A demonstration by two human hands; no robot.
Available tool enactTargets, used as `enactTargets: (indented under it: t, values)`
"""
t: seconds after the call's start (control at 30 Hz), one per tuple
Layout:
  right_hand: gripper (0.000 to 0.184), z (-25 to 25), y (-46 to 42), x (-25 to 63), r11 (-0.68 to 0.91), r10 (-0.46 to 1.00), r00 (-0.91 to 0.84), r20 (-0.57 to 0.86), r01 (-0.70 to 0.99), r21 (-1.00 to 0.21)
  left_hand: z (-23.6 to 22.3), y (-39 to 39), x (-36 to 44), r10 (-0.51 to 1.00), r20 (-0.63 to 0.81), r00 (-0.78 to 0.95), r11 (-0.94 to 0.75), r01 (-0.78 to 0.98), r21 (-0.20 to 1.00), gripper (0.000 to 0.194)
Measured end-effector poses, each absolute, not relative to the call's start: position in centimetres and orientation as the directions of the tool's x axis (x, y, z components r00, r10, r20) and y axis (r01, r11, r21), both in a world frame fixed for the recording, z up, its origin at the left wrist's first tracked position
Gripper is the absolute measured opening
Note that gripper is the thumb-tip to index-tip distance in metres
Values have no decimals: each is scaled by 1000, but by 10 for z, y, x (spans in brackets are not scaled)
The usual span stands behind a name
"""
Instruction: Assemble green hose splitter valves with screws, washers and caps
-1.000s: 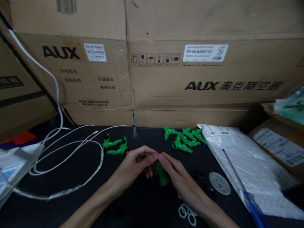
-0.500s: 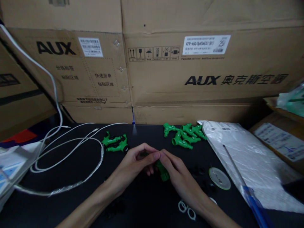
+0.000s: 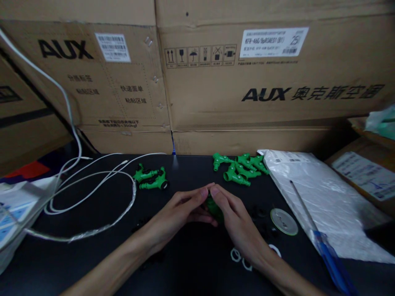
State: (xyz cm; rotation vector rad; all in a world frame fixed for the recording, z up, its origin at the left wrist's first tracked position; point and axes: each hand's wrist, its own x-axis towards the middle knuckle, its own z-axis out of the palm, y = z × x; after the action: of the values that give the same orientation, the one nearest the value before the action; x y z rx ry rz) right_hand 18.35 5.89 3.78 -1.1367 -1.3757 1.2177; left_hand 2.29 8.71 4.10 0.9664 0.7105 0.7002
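A green plastic hose fitting (image 3: 214, 207) is held between my two hands over the black table. My left hand (image 3: 189, 205) is closed round its left side, thumb on top near the upper end. From the other side my right hand (image 3: 231, 207) grips it, with its fingertips meeting those of the left. Most of the fitting is covered by fingers, and anything small at its top end is hidden. White plastic rings (image 3: 246, 267) lie by my right wrist. Small black parts (image 3: 261, 211) rest right of my right hand; their shape is too dark to make out.
Two green fittings with black parts (image 3: 159, 181) lie behind my left hand, several plain green fittings (image 3: 236, 177) at back right. A round disc (image 3: 284, 222), blue-handled screwdriver (image 3: 331, 259) and white padded bag (image 3: 321, 197) are rightward. White cable (image 3: 133, 201) coils left; cardboard boxes (image 3: 203, 107) wall the back.
The view has tilted down slightly. My fingers have shifted round the green fitting, and its lower end, visible earlier, is now more covered by the left hand's fingers.
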Motion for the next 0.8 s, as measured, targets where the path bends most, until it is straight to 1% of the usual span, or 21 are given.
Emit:
enactTargets:
  t: [0.17,0.43,0.57,0.8]
  values:
    - [42,36,58,183,74,991,-118,68,44,-996,39,86,24,790,-219,573,438,-278,855,43]
    - [42,32,55,182,114,990,-93,106,78,-990,36,82,24,799,-216,562,457,-333,825,35]
    - [41,32,55,180,150,987,-69,143,99,-984,36,81,25,799,-220,559,466,-345,815,33]
    - [40,28,57,180,150,988,-54,145,95,-984,37,80,26,806,-258,533,483,-340,807,31]
